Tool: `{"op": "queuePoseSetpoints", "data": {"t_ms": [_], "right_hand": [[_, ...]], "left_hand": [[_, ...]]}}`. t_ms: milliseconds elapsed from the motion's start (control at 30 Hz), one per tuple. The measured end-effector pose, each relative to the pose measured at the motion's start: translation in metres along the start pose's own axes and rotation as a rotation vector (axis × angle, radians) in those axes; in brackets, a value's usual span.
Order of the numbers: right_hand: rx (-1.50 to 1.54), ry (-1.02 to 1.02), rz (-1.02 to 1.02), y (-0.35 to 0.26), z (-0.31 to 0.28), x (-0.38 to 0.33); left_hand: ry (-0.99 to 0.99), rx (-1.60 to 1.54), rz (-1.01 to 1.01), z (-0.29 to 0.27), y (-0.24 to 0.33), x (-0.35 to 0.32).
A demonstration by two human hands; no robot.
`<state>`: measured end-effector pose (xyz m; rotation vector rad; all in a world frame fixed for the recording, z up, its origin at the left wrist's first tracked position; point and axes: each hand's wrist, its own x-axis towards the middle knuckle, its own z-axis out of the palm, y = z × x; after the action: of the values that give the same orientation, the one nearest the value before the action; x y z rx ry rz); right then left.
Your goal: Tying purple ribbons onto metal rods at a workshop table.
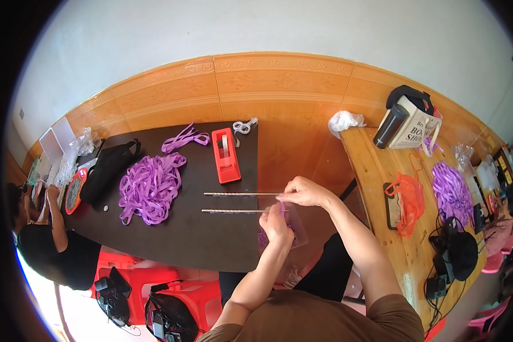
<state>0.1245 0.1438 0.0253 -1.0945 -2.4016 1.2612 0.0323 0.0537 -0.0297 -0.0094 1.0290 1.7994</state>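
Observation:
My left hand [277,224] and my right hand [304,192] together hold a clear plastic bag [298,231] with purple ribbon inside, just off the right edge of the dark table [211,242]. Two thin silvery strips [239,194] [233,211] lie parallel on the table and reach toward my hands. A pile of purple ribbons [151,186] lies left of them. A red tape dispenser [226,154] stands behind the strips.
A black bag [105,167] and clear containers [57,142] sit at the table's left end, where another person [51,239] sits. Scissors [242,126] lie at the far edge. Right, a wooden table [382,171] holds orange netting [409,202], purple ribbon [451,192] and a tote bag [413,125]. Red stools [176,296] stand below.

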Motion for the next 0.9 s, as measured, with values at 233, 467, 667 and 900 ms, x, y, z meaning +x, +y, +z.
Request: {"op": "queuePoseSetpoints", "data": {"t_ms": [233, 467, 667, 900], "right_hand": [[-0.326, 0.369, 0.089, -0.023, 0.017, -0.009], [-0.117, 0.400, 0.138, -0.002, 0.025, -0.010], [0.073, 0.400, 0.050, -0.001, 0.027, -0.009], [0.108, 0.568, 0.124, 0.012, 0.029, -0.012]], "left_hand": [[-0.074, 0.075, 0.027, -0.008, -0.005, 0.008], [0.007, -0.116, -0.031, 0.008, 0.010, -0.009], [-0.093, -0.029, 0.053, -0.006, -0.001, 0.003], [-0.120, -0.045, 0.110, -0.008, -0.009, 0.010]]}}
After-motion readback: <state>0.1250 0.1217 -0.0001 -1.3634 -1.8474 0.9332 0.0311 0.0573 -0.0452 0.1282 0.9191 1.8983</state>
